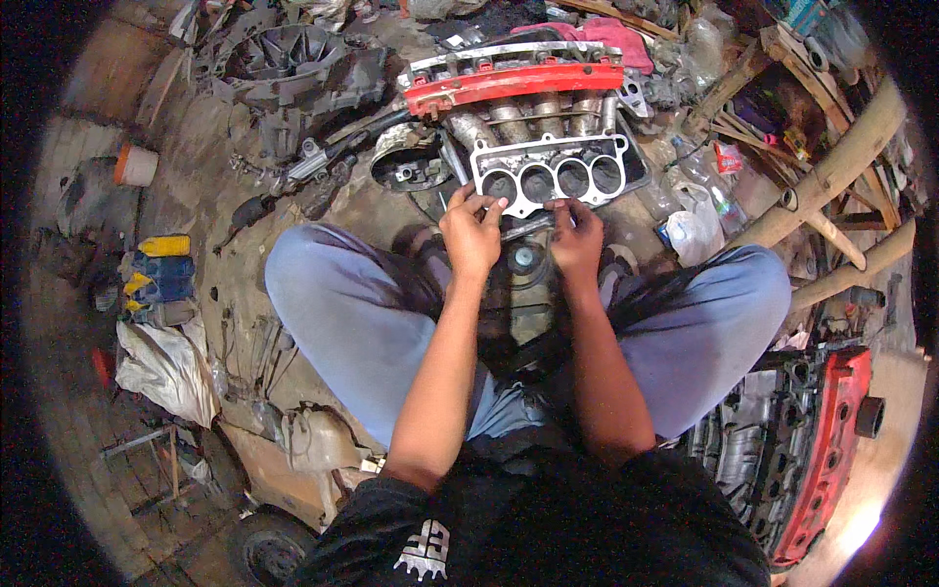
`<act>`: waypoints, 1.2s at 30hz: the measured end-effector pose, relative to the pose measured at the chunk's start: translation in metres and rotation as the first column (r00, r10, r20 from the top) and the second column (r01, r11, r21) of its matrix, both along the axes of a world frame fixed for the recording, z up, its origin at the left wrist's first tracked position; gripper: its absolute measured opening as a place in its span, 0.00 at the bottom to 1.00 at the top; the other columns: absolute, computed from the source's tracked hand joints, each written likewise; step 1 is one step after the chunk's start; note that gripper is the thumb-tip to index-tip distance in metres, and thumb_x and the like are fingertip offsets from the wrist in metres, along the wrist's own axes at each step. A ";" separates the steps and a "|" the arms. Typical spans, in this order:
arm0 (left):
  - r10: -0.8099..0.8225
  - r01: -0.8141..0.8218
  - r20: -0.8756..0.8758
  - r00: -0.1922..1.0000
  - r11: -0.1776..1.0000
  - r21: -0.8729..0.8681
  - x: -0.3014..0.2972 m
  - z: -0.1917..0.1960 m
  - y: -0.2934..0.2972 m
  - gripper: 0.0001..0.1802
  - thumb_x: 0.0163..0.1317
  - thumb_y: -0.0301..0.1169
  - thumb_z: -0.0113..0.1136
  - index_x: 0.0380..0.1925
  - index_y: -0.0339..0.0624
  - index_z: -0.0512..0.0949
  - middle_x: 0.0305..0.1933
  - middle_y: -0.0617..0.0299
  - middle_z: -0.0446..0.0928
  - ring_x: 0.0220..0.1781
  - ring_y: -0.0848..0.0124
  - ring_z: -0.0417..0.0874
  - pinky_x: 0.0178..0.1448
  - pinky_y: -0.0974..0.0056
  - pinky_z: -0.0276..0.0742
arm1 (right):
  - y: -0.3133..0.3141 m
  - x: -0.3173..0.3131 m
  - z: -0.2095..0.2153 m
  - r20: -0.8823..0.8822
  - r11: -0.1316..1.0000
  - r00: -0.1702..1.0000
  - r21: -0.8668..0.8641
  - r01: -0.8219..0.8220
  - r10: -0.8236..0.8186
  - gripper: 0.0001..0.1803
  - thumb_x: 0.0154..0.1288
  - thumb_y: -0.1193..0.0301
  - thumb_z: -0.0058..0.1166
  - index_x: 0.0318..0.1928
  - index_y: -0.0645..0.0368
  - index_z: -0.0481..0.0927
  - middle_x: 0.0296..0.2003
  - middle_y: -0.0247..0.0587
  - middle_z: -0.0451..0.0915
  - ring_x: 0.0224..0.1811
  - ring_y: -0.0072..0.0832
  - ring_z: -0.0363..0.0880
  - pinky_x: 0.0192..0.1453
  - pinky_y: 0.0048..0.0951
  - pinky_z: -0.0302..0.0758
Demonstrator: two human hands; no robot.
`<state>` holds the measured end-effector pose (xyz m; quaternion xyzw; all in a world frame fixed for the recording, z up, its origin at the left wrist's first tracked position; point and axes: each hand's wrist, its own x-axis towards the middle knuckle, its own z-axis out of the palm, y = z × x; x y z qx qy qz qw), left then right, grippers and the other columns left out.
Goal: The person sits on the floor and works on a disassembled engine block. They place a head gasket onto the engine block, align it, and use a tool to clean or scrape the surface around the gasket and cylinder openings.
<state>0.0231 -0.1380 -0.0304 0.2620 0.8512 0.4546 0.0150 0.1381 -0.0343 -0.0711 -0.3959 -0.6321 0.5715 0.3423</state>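
Note:
In front of my bent knees lies a metal part that looks like an intake manifold, with a red bar (518, 90) along its far side and thick pipes (548, 119) below the bar. At its near side is a silvery flange plate (523, 209) with a row of several round openings, tilted face up. My left hand (472, 233) pinches the plate's near left corner between thumb and fingers. Along the same near edge, further right, the curled fingers of my right hand (577, 235) grip the plate. Whether the plate is loose or joined to the pipes, I cannot tell.
A dark bell-shaped casting (284, 68) and greasy parts lie far left. Wooden poles (822, 186) lean at the right, beside plastic bags (694, 230). Another engine part with a red cover (827, 460) sits near right. A white sack (166, 372) and bottles (161, 274) are left.

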 end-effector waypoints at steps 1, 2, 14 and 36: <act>-0.002 0.002 0.025 1.000 1.000 0.006 -0.001 0.000 -0.001 0.11 0.56 0.30 0.75 0.37 0.34 0.89 0.55 0.41 0.83 0.46 0.49 0.88 0.52 0.55 0.82 | 0.000 -0.001 0.000 -0.021 1.000 1.000 0.002 0.005 -0.005 0.12 0.74 0.67 0.57 0.41 0.65 0.86 0.29 0.39 0.84 0.25 0.22 0.75 0.31 0.32 0.70; -0.004 0.004 0.051 0.999 1.000 0.013 -0.002 0.000 -0.003 0.10 0.57 0.29 0.74 0.37 0.34 0.89 0.55 0.41 0.83 0.46 0.51 0.88 0.50 0.56 0.82 | -0.001 -0.002 -0.001 -0.041 1.000 0.999 0.005 0.011 -0.010 0.12 0.74 0.67 0.57 0.41 0.65 0.86 0.28 0.38 0.84 0.24 0.22 0.74 0.30 0.32 0.70; -0.140 -0.023 0.399 0.906 0.925 0.379 -0.015 -0.006 -0.007 0.30 0.67 0.21 0.64 0.69 0.35 0.70 0.57 0.45 0.83 0.57 0.65 0.85 0.60 0.63 0.81 | 0.004 0.003 -0.003 -0.012 0.989 0.992 -0.079 0.122 -0.124 0.14 0.75 0.66 0.56 0.44 0.67 0.84 0.32 0.41 0.83 0.34 0.29 0.78 0.44 0.35 0.75; -0.381 0.204 -0.201 0.902 0.789 -0.579 0.096 -0.004 0.037 0.48 0.69 0.57 0.56 0.79 0.40 0.54 0.87 0.50 0.39 0.86 0.43 0.35 0.77 0.21 0.22 | 0.052 0.056 -0.019 -0.048 0.924 0.930 -0.139 0.356 -0.365 0.13 0.71 0.69 0.59 0.49 0.67 0.84 0.40 0.46 0.85 0.41 0.34 0.81 0.51 0.36 0.76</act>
